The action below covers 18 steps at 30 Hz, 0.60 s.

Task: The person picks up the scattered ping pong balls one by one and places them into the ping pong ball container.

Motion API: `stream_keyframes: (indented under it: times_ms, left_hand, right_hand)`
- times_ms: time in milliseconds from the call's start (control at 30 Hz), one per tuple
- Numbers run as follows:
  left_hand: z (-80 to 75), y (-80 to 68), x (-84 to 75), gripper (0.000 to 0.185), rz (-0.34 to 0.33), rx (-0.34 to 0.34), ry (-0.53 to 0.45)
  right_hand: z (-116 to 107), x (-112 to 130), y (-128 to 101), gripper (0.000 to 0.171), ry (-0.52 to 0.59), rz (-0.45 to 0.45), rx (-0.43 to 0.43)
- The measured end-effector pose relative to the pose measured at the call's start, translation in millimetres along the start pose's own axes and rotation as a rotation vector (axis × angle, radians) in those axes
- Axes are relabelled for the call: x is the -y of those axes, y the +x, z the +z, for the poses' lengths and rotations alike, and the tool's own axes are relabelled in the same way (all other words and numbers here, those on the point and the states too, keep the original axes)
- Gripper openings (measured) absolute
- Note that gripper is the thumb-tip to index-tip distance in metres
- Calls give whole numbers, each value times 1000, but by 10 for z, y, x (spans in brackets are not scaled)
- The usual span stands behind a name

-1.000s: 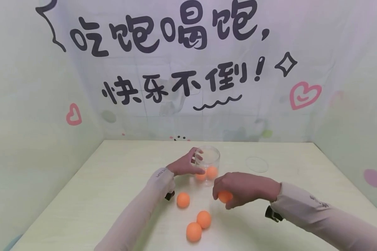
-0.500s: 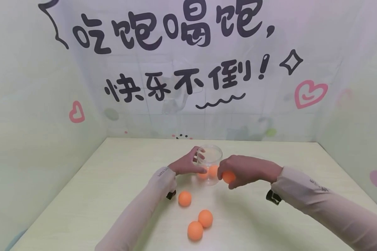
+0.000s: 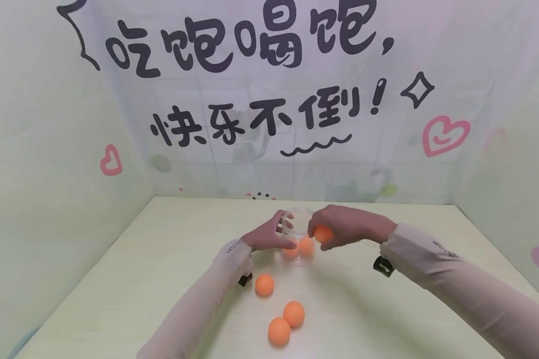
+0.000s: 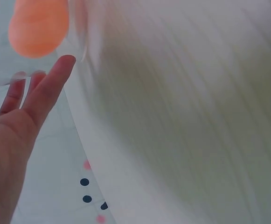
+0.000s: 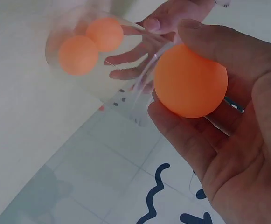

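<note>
A clear plastic jar (image 3: 299, 223) stands upright near the back of the table, with two orange balls (image 5: 78, 55) inside. From its left side my left hand (image 3: 267, 236) holds it, thumb in front and fingers behind. Between thumb and fingers, my right hand (image 3: 348, 225) pinches another orange ball (image 5: 191, 81) beside the jar's rim, on the right. That ball is outside the jar. One loose orange ball (image 3: 264, 285) lies in front of the left hand. Nearer the front, two more, a farther ball (image 3: 294, 313) and a nearer ball (image 3: 279, 331), touch each other.
The pale table (image 3: 161, 279) is bounded by a printed cloth backdrop (image 3: 215, 174) behind and cloth walls at both sides. A thin clear ring-like edge (image 3: 371, 243) shows on the table below the right wrist, mostly hidden.
My right hand has lifted the ball it pinches up and back, from in front of the jar to beside its rim. My left hand stays on the jar; the view shifted slightly.
</note>
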State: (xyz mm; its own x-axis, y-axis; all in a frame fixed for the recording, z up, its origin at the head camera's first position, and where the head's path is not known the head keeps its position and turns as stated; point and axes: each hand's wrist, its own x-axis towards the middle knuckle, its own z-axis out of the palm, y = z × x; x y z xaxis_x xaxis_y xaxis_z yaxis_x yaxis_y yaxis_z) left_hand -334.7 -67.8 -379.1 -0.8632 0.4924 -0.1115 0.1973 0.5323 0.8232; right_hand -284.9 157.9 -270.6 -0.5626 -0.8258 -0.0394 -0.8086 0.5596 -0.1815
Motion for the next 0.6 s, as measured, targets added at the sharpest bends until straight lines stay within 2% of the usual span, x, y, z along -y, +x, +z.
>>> stream_keyframes:
  times_ms: [167,267,400,600]
  left_hand:
    - [-10,-34,-5,73,3,2,-6]
    - [-9,-40,12,74,34,10,-24]
    - [14,-36,30,72,51,17,-29]
    - [-2,-56,35,73,27,8,-21]
  right_hand:
    - [-124,-19,166,20,7,13,-35]
    - [-149,-26,262,20,9,22,-49]
    - [-113,-58,361,19,27,29,-71]
    - [-41,-66,480,22,56,50,-57]
